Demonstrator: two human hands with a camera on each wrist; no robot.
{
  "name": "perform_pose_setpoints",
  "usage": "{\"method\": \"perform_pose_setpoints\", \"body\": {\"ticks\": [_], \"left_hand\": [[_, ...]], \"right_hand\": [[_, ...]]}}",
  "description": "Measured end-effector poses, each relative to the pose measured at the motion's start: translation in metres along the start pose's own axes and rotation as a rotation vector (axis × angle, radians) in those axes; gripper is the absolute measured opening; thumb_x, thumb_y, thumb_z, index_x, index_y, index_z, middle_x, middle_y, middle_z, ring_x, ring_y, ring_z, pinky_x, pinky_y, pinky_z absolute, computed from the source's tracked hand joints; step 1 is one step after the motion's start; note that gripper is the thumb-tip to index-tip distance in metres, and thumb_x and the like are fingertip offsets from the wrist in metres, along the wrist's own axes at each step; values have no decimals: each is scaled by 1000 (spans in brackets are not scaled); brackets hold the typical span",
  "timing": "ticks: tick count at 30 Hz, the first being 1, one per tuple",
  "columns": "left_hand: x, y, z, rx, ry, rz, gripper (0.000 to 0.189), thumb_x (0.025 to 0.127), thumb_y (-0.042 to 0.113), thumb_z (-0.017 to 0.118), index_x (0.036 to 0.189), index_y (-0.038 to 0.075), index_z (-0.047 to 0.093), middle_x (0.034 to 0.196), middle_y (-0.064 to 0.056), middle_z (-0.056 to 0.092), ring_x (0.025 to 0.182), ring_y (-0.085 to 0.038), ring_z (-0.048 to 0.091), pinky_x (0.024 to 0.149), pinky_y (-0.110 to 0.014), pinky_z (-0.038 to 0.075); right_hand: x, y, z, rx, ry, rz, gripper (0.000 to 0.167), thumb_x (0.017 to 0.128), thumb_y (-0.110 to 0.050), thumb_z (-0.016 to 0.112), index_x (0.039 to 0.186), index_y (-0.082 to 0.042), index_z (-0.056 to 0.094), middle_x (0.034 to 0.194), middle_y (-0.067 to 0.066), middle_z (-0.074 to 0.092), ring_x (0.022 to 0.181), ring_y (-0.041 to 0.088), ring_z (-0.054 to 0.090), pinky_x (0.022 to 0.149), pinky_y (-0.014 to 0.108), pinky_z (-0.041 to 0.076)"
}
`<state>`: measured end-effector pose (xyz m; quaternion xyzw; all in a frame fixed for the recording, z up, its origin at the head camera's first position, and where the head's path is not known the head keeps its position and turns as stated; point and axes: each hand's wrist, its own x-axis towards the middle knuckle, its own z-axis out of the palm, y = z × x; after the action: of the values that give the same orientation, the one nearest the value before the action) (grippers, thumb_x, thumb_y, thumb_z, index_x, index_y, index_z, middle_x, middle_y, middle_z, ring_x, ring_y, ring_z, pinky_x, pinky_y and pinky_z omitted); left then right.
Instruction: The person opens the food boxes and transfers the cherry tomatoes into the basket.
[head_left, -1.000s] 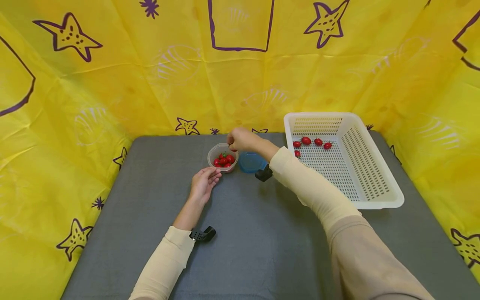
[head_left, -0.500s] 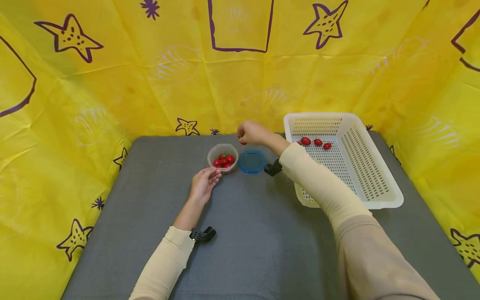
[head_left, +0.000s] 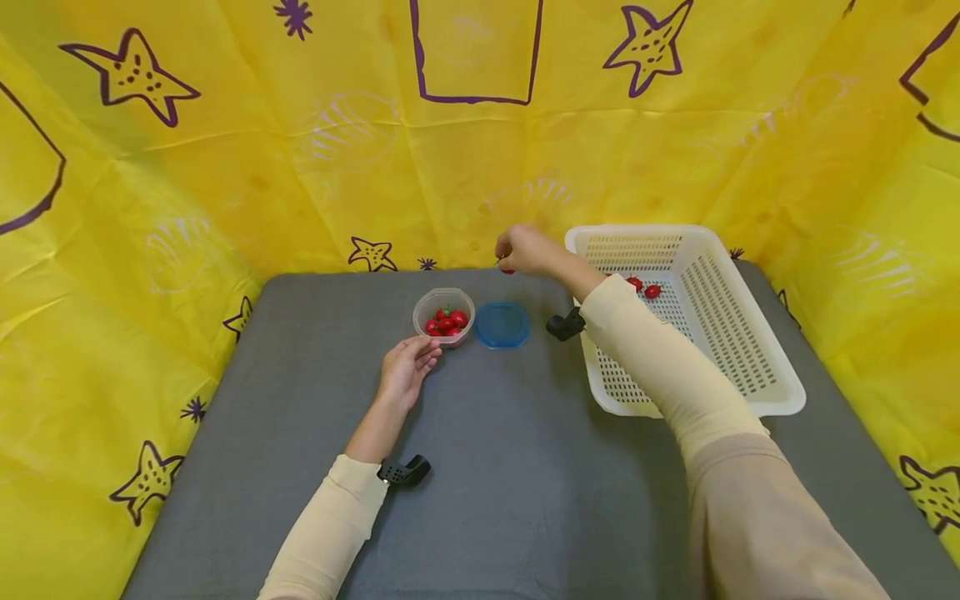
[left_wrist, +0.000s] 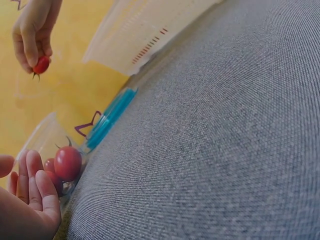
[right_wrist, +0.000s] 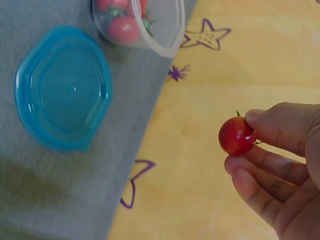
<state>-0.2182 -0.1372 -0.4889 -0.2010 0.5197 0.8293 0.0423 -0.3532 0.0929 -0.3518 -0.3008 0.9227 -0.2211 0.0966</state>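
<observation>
A red cherry tomato (right_wrist: 237,136) with a green stem is pinched between the thumb and fingertips of my right hand (head_left: 527,250), raised over the table's back edge. The hand stands right of a small clear plastic container (head_left: 422,310), which bears several tomatoes (head_left: 445,323). My left hand (head_left: 402,372) holds the near rim of that container, thumb at the top and fingers along the outer wall in the left wrist view. A blue lid (head_left: 502,325) lies flat just right of the container.
A large white slotted basket (head_left: 780,358) stands at the right with a few tomatoes (head_left: 652,291) inside, partly hidden by my right sleeve (head_left: 637,350). Grey cloth covers the table (head_left: 495,467). A yellow patterned curtain (head_left: 315,192) hangs behind and at both sides.
My right hand has moved right and slightly up, from over the container past the lid towards the basket, with the tomato in its fingers. My left hand stays at the container's rim.
</observation>
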Motion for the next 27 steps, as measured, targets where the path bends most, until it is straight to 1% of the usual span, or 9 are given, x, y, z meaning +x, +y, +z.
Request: {"method": "perform_pose_setpoints", "body": {"ticks": [2,6,10,15,18,27], "left_hand": [[1,-1,1,-2,6,-4,8,97,10,56,90,10,58,71,5,71,67,-7,66,74,-23,52],[1,-1,1,-5,13,-8,6,97,10,56,92,10,56,71,5,71,66,-7,66,73,-23,52],[1,-1,1,-8,4,-7,5,98,10,55,93,9,56,71,5,71,66,-8,66,72,-22,51],[1,-2,0,-4,-5,-3,5,98,10,53,95,7,55,71,6,70,67,-7,66,72,-22,52],[1,-2,1,-2,1,-4,5,98,11,53,95,8,55,72,5,70,67,-8,66,73,-22,52],[1,-1,0,1,0,-8,6,98,11,55,94,8,57,72,5,70,68,-9,66,74,-23,52]], "right_hand": [[-4,4,-5,-4,5,18,16,88,-9,63,99,2,69,93,17,72,82,26,60,80,38,50],[-10,10,-14,-51,25,25,17,87,-10,64,98,3,70,93,18,72,85,29,62,81,40,51],[-17,21,-21,-75,23,53,21,88,-11,63,102,3,70,98,19,73,92,31,65,85,43,52],[-26,35,-31,-64,38,106,25,89,-11,62,107,5,68,104,22,71,94,34,63,90,46,51],[-33,45,-36,-50,57,130,24,89,-11,62,106,5,69,105,23,71,93,34,62,89,47,51],[-52,72,-48,-18,92,216,26,91,-12,61,109,6,67,108,25,69,99,38,62,92,49,48]]}}
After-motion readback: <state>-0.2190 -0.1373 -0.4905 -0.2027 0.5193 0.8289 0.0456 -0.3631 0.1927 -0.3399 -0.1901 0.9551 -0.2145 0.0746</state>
